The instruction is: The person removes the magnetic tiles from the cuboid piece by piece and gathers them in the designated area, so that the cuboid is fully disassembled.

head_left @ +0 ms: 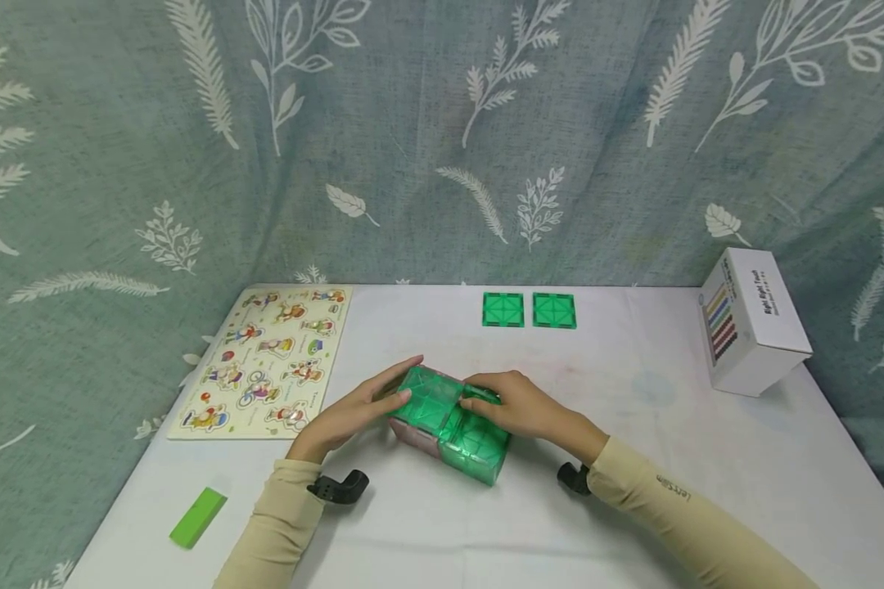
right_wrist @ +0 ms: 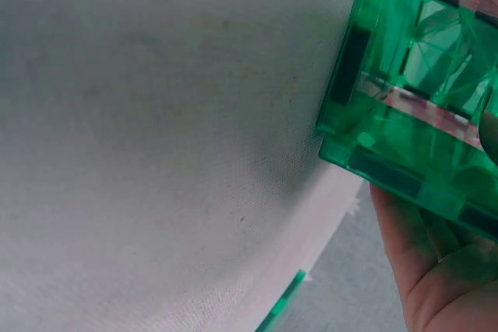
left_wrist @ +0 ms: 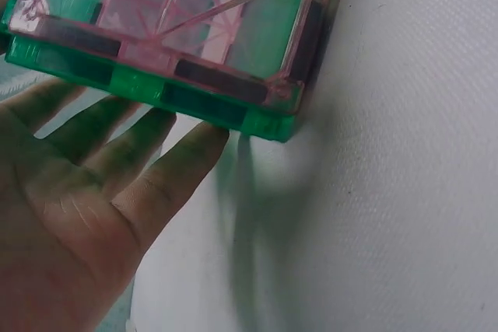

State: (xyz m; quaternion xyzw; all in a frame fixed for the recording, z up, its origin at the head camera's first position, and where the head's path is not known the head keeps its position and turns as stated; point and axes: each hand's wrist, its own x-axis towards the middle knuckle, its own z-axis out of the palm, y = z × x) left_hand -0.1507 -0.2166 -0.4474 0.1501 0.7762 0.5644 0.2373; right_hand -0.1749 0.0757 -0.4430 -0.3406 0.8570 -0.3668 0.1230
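Near the middle of the table sits a box of see-through magnetic tiles [head_left: 430, 401], green on top with pink tiles on the side. My left hand [head_left: 349, 415] holds its left end, thumb on the top and fingers along the far side. In the left wrist view that hand's fingers [left_wrist: 167, 176] lie rather straight against a green tile edge [left_wrist: 140, 83]. The right hand [head_left: 519, 403] grips the box's far right part, thumb over a green top tile. Fingers of the right hand [right_wrist: 451, 277] pass behind the green tiles [right_wrist: 389, 145] in the right wrist view.
Two green square tiles [head_left: 502, 310] lie apart at the table's back edge. A picture puzzle board [head_left: 265, 360] is at the left, with a green block [head_left: 198, 518] in front of it. A white box [head_left: 755, 319] stands at the right, and a patterned curtain [head_left: 427, 147] hangs behind.
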